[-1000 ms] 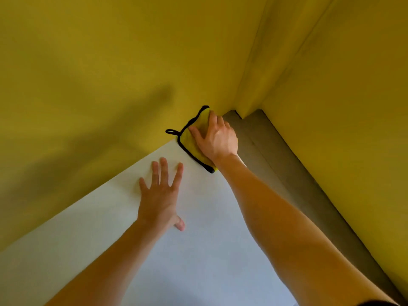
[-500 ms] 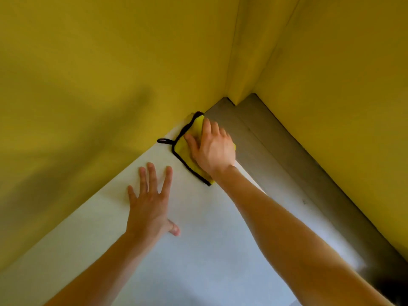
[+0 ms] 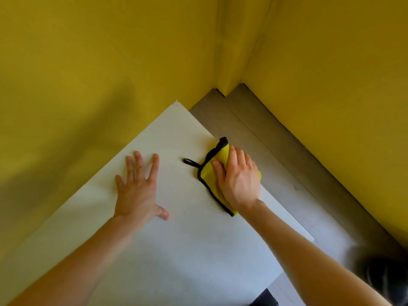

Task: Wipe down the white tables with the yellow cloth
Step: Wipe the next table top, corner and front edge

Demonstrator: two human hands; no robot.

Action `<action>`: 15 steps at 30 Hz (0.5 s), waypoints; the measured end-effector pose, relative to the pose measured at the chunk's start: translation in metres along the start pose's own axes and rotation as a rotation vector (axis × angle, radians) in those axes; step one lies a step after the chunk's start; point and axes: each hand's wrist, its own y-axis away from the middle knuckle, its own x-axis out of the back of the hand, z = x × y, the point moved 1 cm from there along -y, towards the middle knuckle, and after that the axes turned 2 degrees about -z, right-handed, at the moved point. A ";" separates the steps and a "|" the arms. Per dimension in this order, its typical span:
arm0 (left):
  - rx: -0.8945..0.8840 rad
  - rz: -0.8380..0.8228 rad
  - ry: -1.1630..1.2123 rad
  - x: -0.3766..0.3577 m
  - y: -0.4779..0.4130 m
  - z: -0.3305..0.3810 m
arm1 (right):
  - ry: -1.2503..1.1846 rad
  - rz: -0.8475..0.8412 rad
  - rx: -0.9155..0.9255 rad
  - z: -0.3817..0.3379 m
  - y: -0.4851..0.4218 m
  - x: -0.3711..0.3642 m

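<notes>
A white table (image 3: 176, 250) fills the lower middle, its far corner against a yellow wall. The yellow cloth (image 3: 209, 174), edged in black with a small black loop, lies at the table's right edge. My right hand (image 3: 239, 180) presses flat on top of it, fingers pointing away from me, covering most of the cloth. To the left of the cloth, my left hand (image 3: 139, 191) rests flat on the bare tabletop with its fingers spread, holding nothing.
Yellow walls (image 3: 88, 62) close in the table on the left and meet in a corner behind it. A strip of grey-brown floor (image 3: 276, 155) runs along the table's right edge below the right wall. A dark blurred object (image 3: 384, 277) sits at the lower right.
My right hand has drawn the cloth back from the table's far corner along the right edge toward me. The far corner now shows bare. My left hand stays flat on the table.
</notes>
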 end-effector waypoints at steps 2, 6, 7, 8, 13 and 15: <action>-0.007 -0.005 0.010 0.000 0.000 0.001 | 0.009 0.004 0.012 -0.037 -0.044 -0.017; 0.013 0.010 0.013 -0.001 0.001 0.002 | -0.005 0.004 0.043 -0.105 -0.129 -0.048; 0.020 0.016 0.009 -0.002 0.002 0.002 | -0.021 0.004 0.049 -0.107 -0.134 -0.050; 0.027 0.019 0.000 -0.002 0.002 0.002 | -0.043 0.010 0.061 -0.103 -0.131 -0.049; 0.027 0.051 -0.047 0.003 0.007 0.009 | -0.048 -0.009 0.028 -0.009 -0.022 -0.013; -0.012 0.099 -0.060 0.007 0.015 0.023 | -0.017 -0.046 0.013 0.036 0.036 0.011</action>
